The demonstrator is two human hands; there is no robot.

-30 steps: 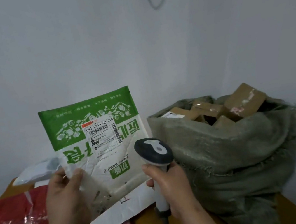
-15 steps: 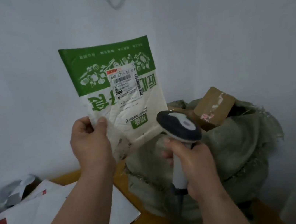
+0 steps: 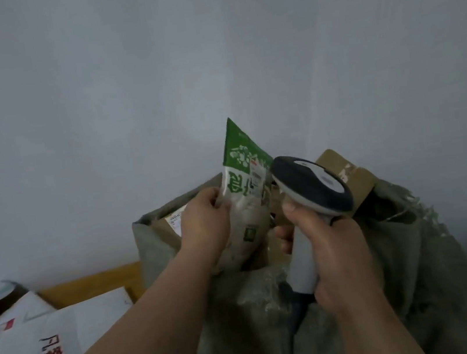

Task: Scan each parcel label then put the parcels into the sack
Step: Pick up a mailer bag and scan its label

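My left hand (image 3: pixel 204 222) grips a green-and-white parcel bag (image 3: pixel 243 181) by its edge and holds it tilted over the open mouth of the grey-green woven sack (image 3: pixel 247 312). The bag's lower end dips inside the sack; its white label faces right and is partly hidden by the scanner. My right hand (image 3: pixel 326 250) is wrapped round the handle of a black-and-white barcode scanner (image 3: pixel 311 184), held just right of the parcel above the sack. Brown cardboard boxes (image 3: pixel 344 171) stick out of the sack.
White mailer bags (image 3: pixel 52 334) with red print lie on a wooden table (image 3: pixel 90 283) at the lower left. A plain pale wall stands close behind the sack. The scanner's dark cable (image 3: pixel 294 317) hangs down in front of the sack.
My left hand has carried the green-and-white parcel right and down from in front of the wall into the sack's mouth. The scanner stays in my right hand, now beside the parcel.
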